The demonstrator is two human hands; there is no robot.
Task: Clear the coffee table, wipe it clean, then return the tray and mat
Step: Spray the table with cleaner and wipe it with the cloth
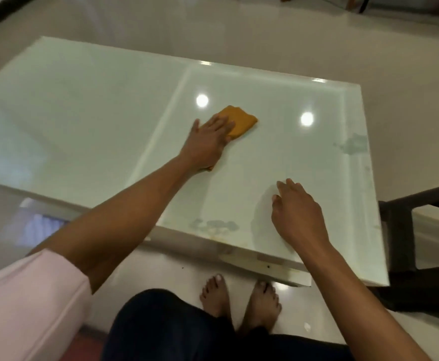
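The left hand (pixel 209 138) lies flat on a folded orange cloth (pixel 239 121), its fingers straight and spread, and presses the cloth on the glass top of the coffee table (pixel 83 100). The cloth sticks out from under the fingers toward 1 o'clock, and a small corner of it shows under the wrist. The right hand (pixel 297 212) is at about 4 o'clock from the left hand, near the front edge of the table. Its fingers are relaxed, a little bent, and the fingertips touch the glass; it holds nothing. Dull smears (pixel 214 225) are on the glass just at 9 o'clock from the right hand, and another patch (pixel 353 147) is at 2 o'clock, near the right edge. Two bare feet (pixel 239 298) stand on the floor at 6 o'clock. A dark stool (pixel 408 243) is beside the table at 3 o'clock.
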